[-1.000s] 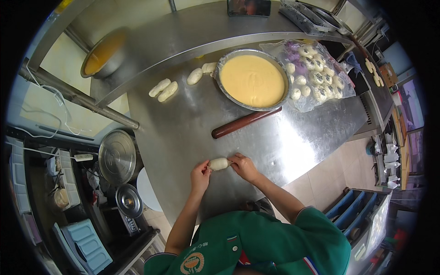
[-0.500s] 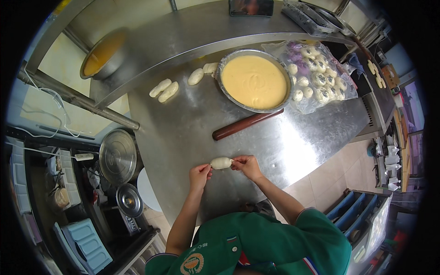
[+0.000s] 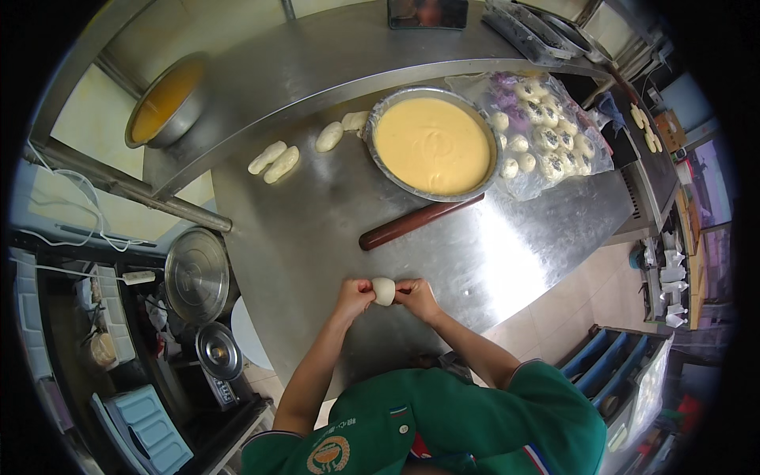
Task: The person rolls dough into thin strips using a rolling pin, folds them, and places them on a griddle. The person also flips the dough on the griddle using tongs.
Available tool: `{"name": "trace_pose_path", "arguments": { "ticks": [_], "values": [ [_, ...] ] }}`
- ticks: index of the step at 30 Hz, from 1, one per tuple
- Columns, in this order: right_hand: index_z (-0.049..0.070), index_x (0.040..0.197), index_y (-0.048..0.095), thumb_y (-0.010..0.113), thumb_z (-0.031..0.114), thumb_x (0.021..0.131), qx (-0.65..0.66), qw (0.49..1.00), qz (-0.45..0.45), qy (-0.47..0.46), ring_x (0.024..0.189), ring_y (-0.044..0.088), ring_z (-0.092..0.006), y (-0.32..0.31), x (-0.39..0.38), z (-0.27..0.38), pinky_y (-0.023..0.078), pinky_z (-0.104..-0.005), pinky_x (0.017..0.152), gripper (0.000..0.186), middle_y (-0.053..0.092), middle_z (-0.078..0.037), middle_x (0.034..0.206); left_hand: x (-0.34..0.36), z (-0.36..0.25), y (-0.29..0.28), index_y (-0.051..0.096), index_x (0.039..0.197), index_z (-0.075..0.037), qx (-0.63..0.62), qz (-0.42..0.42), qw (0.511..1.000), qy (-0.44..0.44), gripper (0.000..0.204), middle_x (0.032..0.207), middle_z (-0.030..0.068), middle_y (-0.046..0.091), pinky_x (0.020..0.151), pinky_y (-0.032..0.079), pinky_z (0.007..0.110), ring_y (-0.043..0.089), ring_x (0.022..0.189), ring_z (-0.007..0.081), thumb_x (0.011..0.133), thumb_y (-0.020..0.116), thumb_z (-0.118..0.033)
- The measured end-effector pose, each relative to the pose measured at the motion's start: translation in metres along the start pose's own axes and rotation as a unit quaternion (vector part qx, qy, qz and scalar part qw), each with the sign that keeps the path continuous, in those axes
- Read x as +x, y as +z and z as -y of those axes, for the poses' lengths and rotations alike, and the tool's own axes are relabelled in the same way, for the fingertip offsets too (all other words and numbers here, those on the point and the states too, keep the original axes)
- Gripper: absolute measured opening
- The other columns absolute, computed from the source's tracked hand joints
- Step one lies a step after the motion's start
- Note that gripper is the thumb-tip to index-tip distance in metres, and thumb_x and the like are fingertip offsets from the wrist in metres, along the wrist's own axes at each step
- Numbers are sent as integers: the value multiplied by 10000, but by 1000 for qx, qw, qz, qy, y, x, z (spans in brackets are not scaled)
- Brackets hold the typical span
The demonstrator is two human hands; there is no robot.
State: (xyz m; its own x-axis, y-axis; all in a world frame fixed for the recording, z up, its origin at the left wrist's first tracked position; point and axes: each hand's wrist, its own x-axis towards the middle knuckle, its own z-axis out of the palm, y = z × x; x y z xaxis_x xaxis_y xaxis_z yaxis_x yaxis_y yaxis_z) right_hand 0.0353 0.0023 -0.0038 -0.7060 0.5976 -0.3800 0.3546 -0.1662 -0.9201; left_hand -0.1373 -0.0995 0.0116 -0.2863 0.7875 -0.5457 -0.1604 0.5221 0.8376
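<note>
A small pale piece of dough (image 3: pixel 384 291) is held between my two hands over the near part of the steel table. My left hand (image 3: pixel 354 298) pinches its left end, and my right hand (image 3: pixel 417 299) grips the right end. The dough looks short and rounded, its ends hidden by my fingers. Beyond it lies a dark red-brown rolling pin (image 3: pixel 419 222), slanting up to the right. Its far end meets a large metal bowl (image 3: pixel 492 168) of smooth yellow batter (image 3: pixel 433 146). Oblong dough pieces (image 3: pixel 282 165) rest on the table at the far left, another (image 3: pixel 329 137) closer to the bowl.
Right of the bowl, a clear plastic bag (image 3: pixel 526 188) lies with several round, dark-topped doughs (image 3: pixel 548 138). A raised steel shelf (image 3: pixel 317 59) spans the back, carrying a second bowl (image 3: pixel 188 119) and black trays (image 3: pixel 526 32). Pot lids (image 3: pixel 198 277) stand at left, blue racks (image 3: pixel 606 368) at lower right.
My hands have come closer together, and the dough between them has gone from a long roll to a shorter, rounder shape. The view has shifted slightly.
</note>
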Motion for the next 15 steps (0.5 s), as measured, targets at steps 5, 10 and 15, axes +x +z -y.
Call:
{"name": "trace_pose_path", "arguments": {
  "ticks": [5,10,15],
  "values": [
    [-4,970,748,684,55,872,12,999,43,-13,721,633,-85,-4,4,0,520,-241,679,131,716,-28,809,2,26,5,710,885,47,46,-36,995,81,129,747,7,697,621,481,283,600,675,83,803,622,2],
    [38,953,760,704,38,834,-43,991,89,-87,784,626,-112,-9,-5,7,510,-272,727,131,691,-39,843,-35,26,15,729,896,18,-14,-38,997,70,113,777,-10,694,650,467,261,590,722,56,826,646,-11],
    [88,909,767,730,34,761,-196,961,54,-185,883,629,-189,-10,-27,24,512,-324,756,162,630,-69,912,-58,23,31,686,1016,10,-69,-57,996,31,188,883,19,696,691,491,257,612,781,69,833,643,2]
  ]
}}
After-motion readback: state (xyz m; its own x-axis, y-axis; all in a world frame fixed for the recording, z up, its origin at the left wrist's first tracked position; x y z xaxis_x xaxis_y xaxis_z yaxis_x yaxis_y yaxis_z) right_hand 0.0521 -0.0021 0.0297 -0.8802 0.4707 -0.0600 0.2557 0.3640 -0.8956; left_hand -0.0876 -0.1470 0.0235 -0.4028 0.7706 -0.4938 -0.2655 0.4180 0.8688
